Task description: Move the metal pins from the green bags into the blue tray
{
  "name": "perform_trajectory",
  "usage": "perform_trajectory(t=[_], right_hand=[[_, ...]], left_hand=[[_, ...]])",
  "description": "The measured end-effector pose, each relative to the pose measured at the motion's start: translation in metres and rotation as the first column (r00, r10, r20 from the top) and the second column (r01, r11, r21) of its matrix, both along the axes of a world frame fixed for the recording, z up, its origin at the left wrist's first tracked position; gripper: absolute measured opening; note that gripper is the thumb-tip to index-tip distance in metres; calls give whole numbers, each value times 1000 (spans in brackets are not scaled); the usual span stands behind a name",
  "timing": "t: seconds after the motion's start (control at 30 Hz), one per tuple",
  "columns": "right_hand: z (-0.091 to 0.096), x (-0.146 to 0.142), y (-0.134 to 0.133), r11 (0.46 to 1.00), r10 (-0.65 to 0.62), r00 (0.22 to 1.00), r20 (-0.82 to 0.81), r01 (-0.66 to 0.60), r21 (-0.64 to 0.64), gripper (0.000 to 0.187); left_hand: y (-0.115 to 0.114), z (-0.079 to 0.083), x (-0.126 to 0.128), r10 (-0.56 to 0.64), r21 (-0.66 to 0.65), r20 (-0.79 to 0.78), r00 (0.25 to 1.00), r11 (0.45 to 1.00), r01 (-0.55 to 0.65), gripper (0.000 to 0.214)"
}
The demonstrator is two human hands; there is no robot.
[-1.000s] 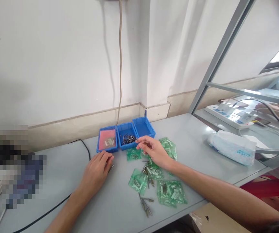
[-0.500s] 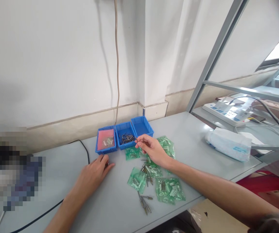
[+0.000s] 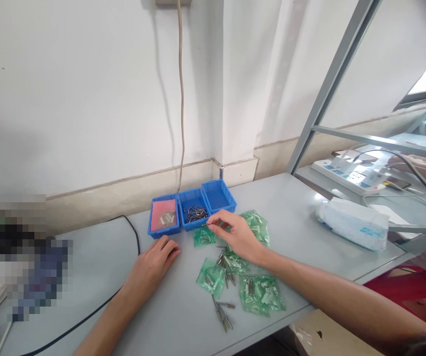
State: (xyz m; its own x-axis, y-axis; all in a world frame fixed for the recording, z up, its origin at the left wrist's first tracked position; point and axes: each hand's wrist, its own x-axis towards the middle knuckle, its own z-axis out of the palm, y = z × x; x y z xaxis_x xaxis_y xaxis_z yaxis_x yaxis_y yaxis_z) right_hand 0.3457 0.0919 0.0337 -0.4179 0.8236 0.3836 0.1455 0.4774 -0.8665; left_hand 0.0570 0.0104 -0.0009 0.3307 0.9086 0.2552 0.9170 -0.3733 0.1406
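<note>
My right hand (image 3: 236,236) is pinched at the front right corner of the middle blue bin (image 3: 191,193). Thumb and forefinger meet; whatever is between them is too small to make out. Thin metal pins (image 3: 197,213) lie in a pile in that bin. My left hand (image 3: 156,260) rests on the table, its fingers loosely bent, just in front of the left blue bin (image 3: 164,234). Pink sheet material (image 3: 157,207) and a clear bag of small pale parts (image 3: 167,218) lie inside the left bin.
Green bags of metal parts (image 3: 262,294) and a smaller green bag (image 3: 210,278) lie near my right forearm. Loose metal pieces (image 3: 223,314) are at the front. Also here are a right blue bin (image 3: 218,196), a black cable (image 3: 98,310), a white-blue packet (image 3: 354,223) and a metal frame (image 3: 331,84).
The whole view has shifted slightly. My right hand stays at the bin's corner, its fingers pinched a little lower. My left hand has barely moved, its thumb now closer to the fingers.
</note>
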Motion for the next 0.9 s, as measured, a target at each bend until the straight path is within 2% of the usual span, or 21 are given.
perform_trajectory(t=[0.1,0.17,0.23,0.33,0.4,0.47,0.57,0.77,0.83,0.9], right_hand=[[2,1,-2,996,18,999,32,-21,90,9],[2,0,-2,993,44,999,32,-47,107,10],[0,0,0,995,82,997,7,-82,61,11],[-5,-1,2,980,145,984,-102,-158,-125,17],[-7,-1,5,931,194,962,-192,-242,-273,25],[-8,-2,6,887,207,947,-246,-288,-360,30],[-6,-2,6,825,198,919,-340,-343,-449,32],[2,-2,3,636,159,818,-553,-513,-576,31],[3,-1,4,624,157,805,-572,-530,-575,30],[3,-1,5,648,152,816,-558,-508,-567,29]], left_hand=[[1,1,0,-38,-16,78,996,999,39,27],[1,2,-1,-49,-24,118,992,998,53,25],[2,3,-1,-47,-30,147,988,998,52,24],[2,3,0,-46,-39,181,982,998,54,23],[2,3,0,-54,-46,201,978,997,65,22],[2,3,0,-59,-52,217,974,996,72,22],[3,4,0,-51,-64,226,973,996,67,22],[2,4,0,-37,-92,229,973,994,59,23],[2,5,0,-28,-110,227,973,992,54,24],[2,5,0,-24,-118,225,974,992,51,24]])
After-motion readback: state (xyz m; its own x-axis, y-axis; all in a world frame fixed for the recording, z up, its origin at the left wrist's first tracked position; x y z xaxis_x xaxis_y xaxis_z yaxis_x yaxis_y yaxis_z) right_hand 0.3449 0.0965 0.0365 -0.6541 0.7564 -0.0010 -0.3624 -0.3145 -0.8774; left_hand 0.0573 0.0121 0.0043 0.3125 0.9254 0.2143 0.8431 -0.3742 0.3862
